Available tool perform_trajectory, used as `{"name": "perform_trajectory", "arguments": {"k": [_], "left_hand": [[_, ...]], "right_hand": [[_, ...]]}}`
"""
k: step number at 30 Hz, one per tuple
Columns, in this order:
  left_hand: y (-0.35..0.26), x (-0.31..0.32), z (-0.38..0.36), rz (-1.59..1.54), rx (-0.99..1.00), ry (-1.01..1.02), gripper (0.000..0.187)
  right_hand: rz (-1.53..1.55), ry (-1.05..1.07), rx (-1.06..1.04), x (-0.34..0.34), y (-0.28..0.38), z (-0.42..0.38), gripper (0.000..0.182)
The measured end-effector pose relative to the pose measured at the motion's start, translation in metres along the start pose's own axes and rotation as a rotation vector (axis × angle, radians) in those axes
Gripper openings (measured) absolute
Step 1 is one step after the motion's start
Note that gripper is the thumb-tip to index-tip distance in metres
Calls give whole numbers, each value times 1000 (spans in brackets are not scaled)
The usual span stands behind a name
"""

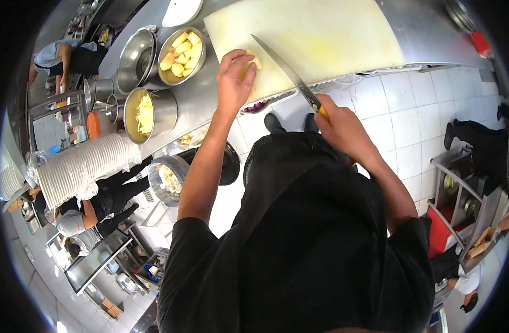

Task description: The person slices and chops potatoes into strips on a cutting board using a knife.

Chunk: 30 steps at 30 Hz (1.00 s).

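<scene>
My left hand (235, 77) is closed with curled fingers over a peeled potato piece (256, 61) near the left edge of the white cutting board (332, 33). The fingers partly cover the potato. My right hand (343, 126) grips a long kitchen knife (285, 67) by its yellow handle, at the board's near edge. The blade lies over the board, its tip pointing away and to the left, apart from the potato. Left of the board, a metal bowl (201, 65) holds several peeled potato pieces (182, 54). Nearer me, a metal pot (164, 114) contains pale potato strips (145, 115).
An empty-looking metal bowl (133, 58) stands beside the potatoes. A white dish (181, 12) is at the far edge. Stacked plates (88, 166) line the counter's left end. Below is a clear bin with scraps (169, 177). Other people work at the left and right.
</scene>
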State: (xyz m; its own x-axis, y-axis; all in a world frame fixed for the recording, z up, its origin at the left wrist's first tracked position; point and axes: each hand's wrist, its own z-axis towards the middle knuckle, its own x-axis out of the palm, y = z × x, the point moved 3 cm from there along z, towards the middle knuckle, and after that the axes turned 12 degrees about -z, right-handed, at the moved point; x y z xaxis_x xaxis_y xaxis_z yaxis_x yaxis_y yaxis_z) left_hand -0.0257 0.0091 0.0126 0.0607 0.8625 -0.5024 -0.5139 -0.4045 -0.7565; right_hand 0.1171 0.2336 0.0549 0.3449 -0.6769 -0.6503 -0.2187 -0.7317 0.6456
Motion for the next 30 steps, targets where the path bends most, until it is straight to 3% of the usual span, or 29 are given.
{"name": "perform_trajectory", "arguments": {"k": [12, 23, 30], "left_hand": [[6, -2, -14, -73, -4, -135, 17], [1, 6, -3, -61, 28, -132, 12], [1, 8, -5, -101, 23, -168, 10]], "right_hand": [[-129, -39, -95, 7, 8, 2, 37], [-192, -96, -142, 9, 12, -1, 36], [-203, -28, -55, -2, 33, 3, 31]]}}
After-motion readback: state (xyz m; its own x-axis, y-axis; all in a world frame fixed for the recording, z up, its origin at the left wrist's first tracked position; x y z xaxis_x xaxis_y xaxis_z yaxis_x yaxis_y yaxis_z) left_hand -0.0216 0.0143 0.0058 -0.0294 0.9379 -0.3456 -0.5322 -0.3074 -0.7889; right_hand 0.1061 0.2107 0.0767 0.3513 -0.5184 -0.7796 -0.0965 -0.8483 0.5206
